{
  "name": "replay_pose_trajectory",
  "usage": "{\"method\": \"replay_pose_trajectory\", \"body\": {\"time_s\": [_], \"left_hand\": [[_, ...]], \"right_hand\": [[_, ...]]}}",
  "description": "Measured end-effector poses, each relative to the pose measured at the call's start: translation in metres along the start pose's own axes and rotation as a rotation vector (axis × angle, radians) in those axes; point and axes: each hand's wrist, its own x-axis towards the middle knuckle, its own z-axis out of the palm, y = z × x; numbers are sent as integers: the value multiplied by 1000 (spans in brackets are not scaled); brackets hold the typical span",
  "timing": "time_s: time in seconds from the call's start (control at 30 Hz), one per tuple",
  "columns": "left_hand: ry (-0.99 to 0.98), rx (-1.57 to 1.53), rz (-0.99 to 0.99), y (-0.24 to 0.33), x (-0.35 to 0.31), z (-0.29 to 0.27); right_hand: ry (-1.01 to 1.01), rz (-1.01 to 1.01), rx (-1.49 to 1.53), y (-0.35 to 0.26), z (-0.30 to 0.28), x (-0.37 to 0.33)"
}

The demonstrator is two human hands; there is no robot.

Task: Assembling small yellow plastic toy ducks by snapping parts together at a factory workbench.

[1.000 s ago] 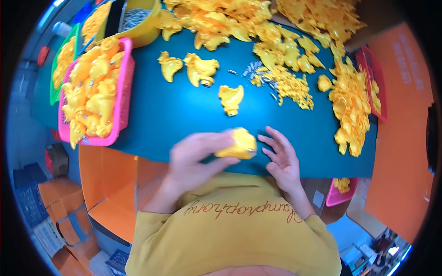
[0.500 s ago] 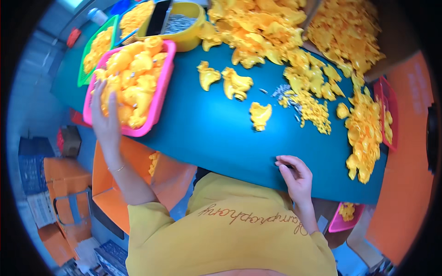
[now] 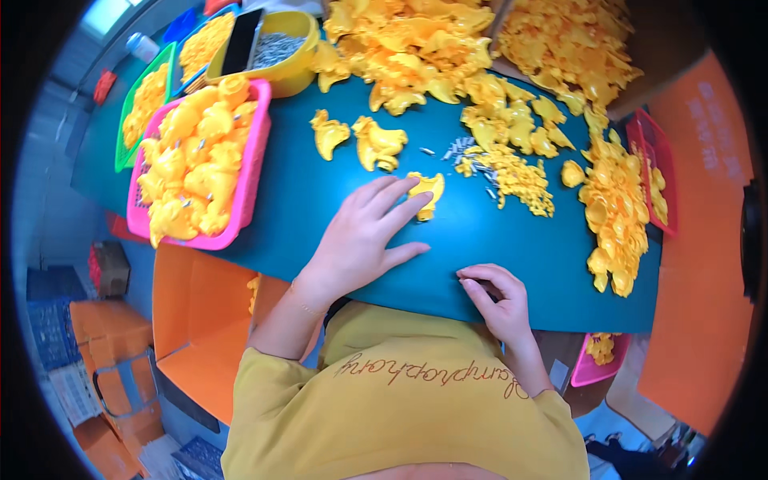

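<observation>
- The left hand's (image 3: 364,232) fingers are spread apart above the near-left side of a yellow plastic shell piece (image 3: 430,187), laid on the teal tabletop (image 3: 560,264); whether it is touched cannot be told.
- The right hand's (image 3: 504,304) fingers are curled toward the thumb; whether anything is pinched cannot be told.
- Farther left, two yellow shells (image 3: 378,144) are set side by side.
- Far right, metal pins (image 3: 458,150) are heaped against small yellow parts (image 3: 520,182).
- At left, a pink basket (image 3: 254,164) is piled full.

One left hand (image 3: 364,228) and one right hand (image 3: 502,300) show; three yellow pieces or small clumps (image 3: 329,132) lie apart; there are two pink bins (image 3: 254,160), one green bin (image 3: 123,148), one red bin (image 3: 669,184), one yellow tub (image 3: 294,80), one phone (image 3: 242,42); heaped pieces (image 3: 408,48) are uncountable.
</observation>
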Motion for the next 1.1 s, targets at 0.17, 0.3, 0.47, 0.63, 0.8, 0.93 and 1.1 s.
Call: {"method": "replay_pose_trajectory", "body": {"time_s": [0.17,0.3,0.47,0.63,0.8,0.93,1.1], "left_hand": [[-133,108,22,-10,-9,38],[-188,-43,103,15,-28,42],[-185,-128,96,45,-42,55],[-124,-215,20,39,-40,58],[-250,-171,-146,33,-30,51],[-328,-157,-193,29,-34,53],[-248,-184,-161,30,-30,57]], "right_hand": [[89,-97,-260,-13,-43,5],[327,-105,-506,-18,-84,30],[380,-100,-745,-6,-113,61],[328,-163,-967,0,-105,65],[335,-167,-787,-13,-92,49],[113,-100,-441,-21,-55,28],[13,-230,-343,6,-28,35]]}}
